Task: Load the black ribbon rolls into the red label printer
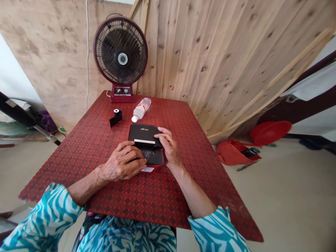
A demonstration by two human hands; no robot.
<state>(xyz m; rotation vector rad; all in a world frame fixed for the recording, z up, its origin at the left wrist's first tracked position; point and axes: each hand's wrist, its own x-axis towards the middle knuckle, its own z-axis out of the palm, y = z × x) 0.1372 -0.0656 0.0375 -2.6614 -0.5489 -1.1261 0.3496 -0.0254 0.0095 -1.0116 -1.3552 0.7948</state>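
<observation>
Presently: bench [157,206], one open case [154,157]; right hand [169,148], grip pinching lid [141,132] edge; left hand [122,162] at case, grip unclear.

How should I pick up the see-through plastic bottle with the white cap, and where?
Probably best around the middle of the clear plastic bottle, from above, squeezing its two long sides. It lies on its side, so its round body can be pinched across. I'd avoid the small white cap: it points toward the open red-and-black case, leaving less room there.
</observation>
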